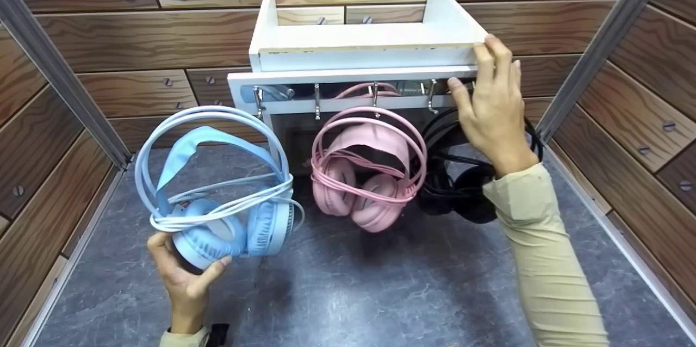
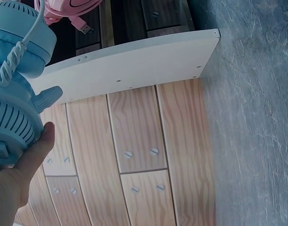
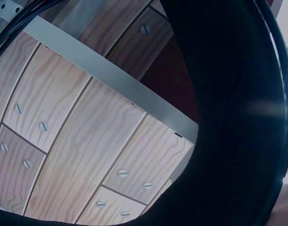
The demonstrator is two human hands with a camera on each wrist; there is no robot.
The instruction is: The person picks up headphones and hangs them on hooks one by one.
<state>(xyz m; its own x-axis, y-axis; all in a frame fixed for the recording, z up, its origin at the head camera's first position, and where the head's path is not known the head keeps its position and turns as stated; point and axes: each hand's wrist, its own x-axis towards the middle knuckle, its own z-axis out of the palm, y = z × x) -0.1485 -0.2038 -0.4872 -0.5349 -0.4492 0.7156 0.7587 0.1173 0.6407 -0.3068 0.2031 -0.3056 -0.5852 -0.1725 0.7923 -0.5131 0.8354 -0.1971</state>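
Blue headphones (image 1: 263,227), with their white-blue cable wound around them, are held upright by my left hand (image 1: 187,287), which grips the bottom of one ear cup. In the left wrist view, my left thumb lies against that ear cup (image 2: 12,127). Their headband is near the leftmost hook (image 1: 258,99) of a white rack (image 1: 348,37). My right hand (image 1: 495,102) holds the rack's right end, fingers over the top and thumb at the front rail. Pink headphones (image 1: 375,200) and black headphones (image 1: 473,194) hang below the rail. The black headband (image 3: 242,117) fills much of the right wrist view.
Several metal hooks line the rack's front rail, among them a bare-looking hook (image 1: 317,102). Wood-patterned walls (image 1: 163,37) surround the grey floor (image 1: 348,292). Metal posts (image 1: 592,37) stand in the corners. A pink cable plug (image 2: 80,23) dangles in the left wrist view.
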